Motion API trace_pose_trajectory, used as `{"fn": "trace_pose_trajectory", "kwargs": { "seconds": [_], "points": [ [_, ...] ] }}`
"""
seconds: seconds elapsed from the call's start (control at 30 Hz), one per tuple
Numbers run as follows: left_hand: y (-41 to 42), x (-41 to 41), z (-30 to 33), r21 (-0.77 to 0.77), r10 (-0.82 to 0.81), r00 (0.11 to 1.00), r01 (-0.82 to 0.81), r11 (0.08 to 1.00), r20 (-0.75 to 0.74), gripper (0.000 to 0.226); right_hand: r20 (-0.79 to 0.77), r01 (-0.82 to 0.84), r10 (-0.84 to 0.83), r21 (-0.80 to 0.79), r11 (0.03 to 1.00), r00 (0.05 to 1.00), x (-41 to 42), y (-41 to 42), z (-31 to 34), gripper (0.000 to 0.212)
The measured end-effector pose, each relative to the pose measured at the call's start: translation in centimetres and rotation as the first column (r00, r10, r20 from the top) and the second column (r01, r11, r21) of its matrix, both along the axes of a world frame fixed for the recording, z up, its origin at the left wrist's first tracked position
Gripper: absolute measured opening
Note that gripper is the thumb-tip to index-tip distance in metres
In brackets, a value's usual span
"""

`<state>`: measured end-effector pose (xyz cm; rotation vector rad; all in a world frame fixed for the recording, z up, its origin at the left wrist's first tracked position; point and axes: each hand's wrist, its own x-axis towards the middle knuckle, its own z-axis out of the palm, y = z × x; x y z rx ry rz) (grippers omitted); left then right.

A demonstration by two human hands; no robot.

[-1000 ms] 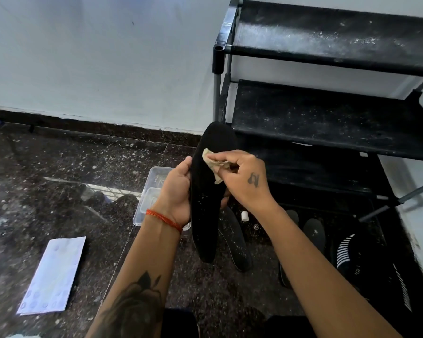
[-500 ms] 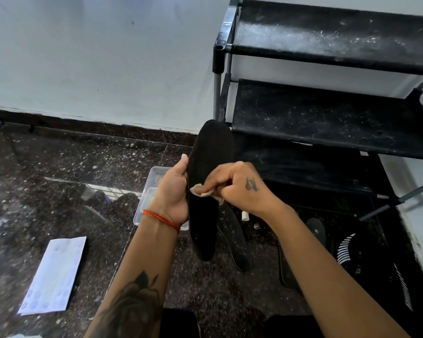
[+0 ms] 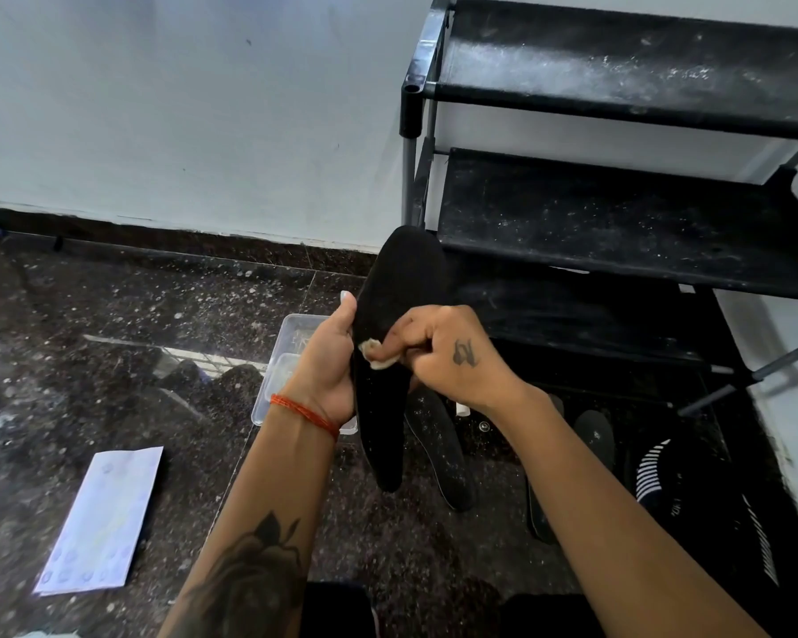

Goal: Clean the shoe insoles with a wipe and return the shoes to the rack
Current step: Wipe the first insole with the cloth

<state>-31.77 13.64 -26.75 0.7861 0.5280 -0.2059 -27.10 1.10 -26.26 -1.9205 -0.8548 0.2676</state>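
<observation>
Black insole stands upright above the floor, just left of the rack — my left hand grasps its edge, my right hand pinches the wipe against its middle — another insole lies on the floor beneath.

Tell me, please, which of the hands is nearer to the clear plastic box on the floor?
Left. The left hand grips the insole directly above the box; the right hand, pinching the wipe, is farther right, across the insole.
</observation>
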Motion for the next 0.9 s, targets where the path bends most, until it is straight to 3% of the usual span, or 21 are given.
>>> {"fn": "trace_pose_trajectory", "kwargs": {
  "seconds": [0.07,0.17,0.23,0.33,0.53,0.6,0.7,0.77,0.9],
  "points": [
    [0.0,0.0,0.1,0.008,-0.007,1.000,0.007,1.000,-0.010,0.067,-0.024,0.038,-0.039,-0.012,0.999,0.999,0.3,-0.5,0.1,0.023],
    [0.0,0.0,0.0,0.005,-0.001,1.000,0.002,1.000,-0.030,0.073,0.100,0.234,-0.246,0.116,0.965,0.964,0.5,-0.1,-0.1,0.023],
    [-0.1,0.0,0.0,0.009,-0.011,1.000,0.011,1.000,-0.029,0.070,0.149,0.319,-0.335,0.117,0.940,0.931,0.5,0.4,-0.4,0.029],
    [-0.5,-0.2,0.5,0.008,-0.021,1.000,0.021,1.000,-0.004,0.065,0.186,0.285,-0.287,0.040,0.958,0.940,-0.1,1.0,-0.8,0.035],
    [0.0,0.0,0.1,0.031,0.022,1.000,-0.022,0.999,-0.012,0.066,0.155,-0.004,0.017,-0.084,0.996,0.988,0.0,0.0,-0.1,0.031],
    [0.1,0.0,0.0,0.038,0.020,1.000,-0.019,0.999,-0.017,0.068,0.156,0.031,-0.015,-0.104,0.994,0.988,0.4,-0.6,0.1,0.030],
    [0.1,0.1,-0.1,0.053,0.009,0.999,-0.006,0.999,-0.052,0.068,0.154,0.237,-0.245,0.065,0.969,0.957,0.7,-0.6,0.2,0.033],
    [-0.1,0.1,0.0,0.059,0.008,0.998,-0.005,0.998,-0.056,0.067,0.204,0.312,-0.324,0.090,0.946,0.924,0.6,0.0,-0.2,0.032],
    [-0.6,0.2,0.0,0.021,0.016,0.999,-0.015,1.000,-0.029,0.072,0.222,0.238,-0.232,-0.002,0.971,0.947,-0.4,1.0,-0.8,0.036]
  ]
}}
